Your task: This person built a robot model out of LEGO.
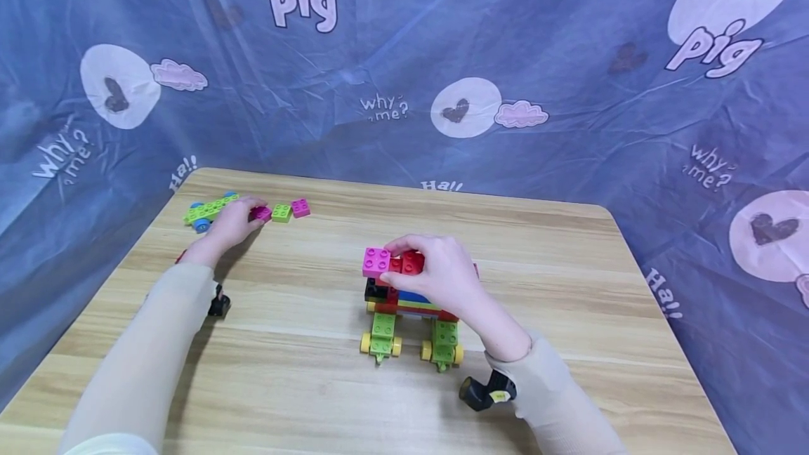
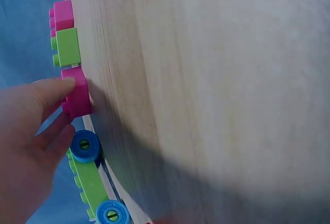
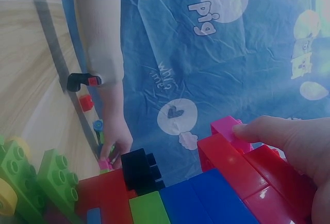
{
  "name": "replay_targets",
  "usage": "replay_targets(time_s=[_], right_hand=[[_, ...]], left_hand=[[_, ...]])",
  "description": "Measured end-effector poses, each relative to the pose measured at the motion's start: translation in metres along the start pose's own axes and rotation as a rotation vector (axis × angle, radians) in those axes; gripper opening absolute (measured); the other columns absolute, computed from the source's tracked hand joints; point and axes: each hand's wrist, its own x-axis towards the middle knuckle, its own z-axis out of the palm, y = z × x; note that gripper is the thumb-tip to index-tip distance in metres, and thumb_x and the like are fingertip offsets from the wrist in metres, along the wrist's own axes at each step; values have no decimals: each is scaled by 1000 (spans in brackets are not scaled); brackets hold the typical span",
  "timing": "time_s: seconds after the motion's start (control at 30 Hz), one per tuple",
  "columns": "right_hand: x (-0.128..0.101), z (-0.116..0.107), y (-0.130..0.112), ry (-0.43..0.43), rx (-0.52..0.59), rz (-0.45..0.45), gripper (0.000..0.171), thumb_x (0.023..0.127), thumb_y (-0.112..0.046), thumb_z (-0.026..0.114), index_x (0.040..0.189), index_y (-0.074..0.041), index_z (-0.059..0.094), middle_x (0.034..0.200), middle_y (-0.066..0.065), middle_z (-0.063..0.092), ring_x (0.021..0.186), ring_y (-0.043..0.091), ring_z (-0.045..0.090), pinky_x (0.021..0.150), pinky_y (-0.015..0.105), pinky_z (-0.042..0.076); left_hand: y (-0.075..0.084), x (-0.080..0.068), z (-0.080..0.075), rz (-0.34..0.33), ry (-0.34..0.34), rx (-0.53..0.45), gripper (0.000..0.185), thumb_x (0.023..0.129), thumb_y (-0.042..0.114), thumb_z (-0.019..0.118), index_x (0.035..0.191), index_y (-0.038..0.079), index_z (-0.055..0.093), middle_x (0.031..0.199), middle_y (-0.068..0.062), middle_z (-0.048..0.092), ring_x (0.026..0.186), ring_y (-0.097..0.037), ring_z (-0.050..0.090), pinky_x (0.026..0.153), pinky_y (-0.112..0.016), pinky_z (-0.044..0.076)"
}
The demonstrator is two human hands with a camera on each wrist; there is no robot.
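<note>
My left hand [image 1: 235, 222] reaches to the far left of the wooden table [image 1: 303, 371] and pinches a magenta brick [image 1: 261, 213] [image 2: 76, 98] with its fingertips [image 2: 66, 83]. A green brick [image 1: 281, 213] [image 2: 67, 46] and a pink brick [image 1: 300, 208] [image 2: 62, 15] lie in a row beside it. My right hand [image 1: 442, 274] grips the top of a brick vehicle [image 1: 404, 300], curled over its red bricks [image 3: 234, 170]. One of its fingertips [image 3: 258, 128] rests on a magenta brick [image 1: 376, 262] [image 3: 227, 127] at the top left. The vehicle stands on two green bases with yellow wheels [image 1: 381, 337].
A green plate with blue wheels [image 1: 208, 210] [image 2: 88, 180] lies just left of my left hand. A small red brick [image 3: 86, 101] sits near my left forearm. Blue printed sheeting [image 1: 569, 90] walls the table at the back and sides.
</note>
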Motion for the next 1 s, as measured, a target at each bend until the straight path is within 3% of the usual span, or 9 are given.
replay_targets(time_s=[0.73,1.0], right_hand=[[0,0,0,-3,6,8,36,76,-33,83,107,-16,74,95,-2,75,63,7,50,54,23,40],[0,0,0,-2,10,8,36,76,-33,83,107,-16,74,96,-2,75,62,7,50,53,23,40]], left_hand=[[-3,-12,-4,13,-10,-24,45,85,1,64,127,-13,54,128,-37,51,114,-51,51,98,-60,43],[-3,-17,-6,42,-26,-39,47,81,-2,66,125,-12,56,129,-36,52,117,-51,50,102,-60,40]])
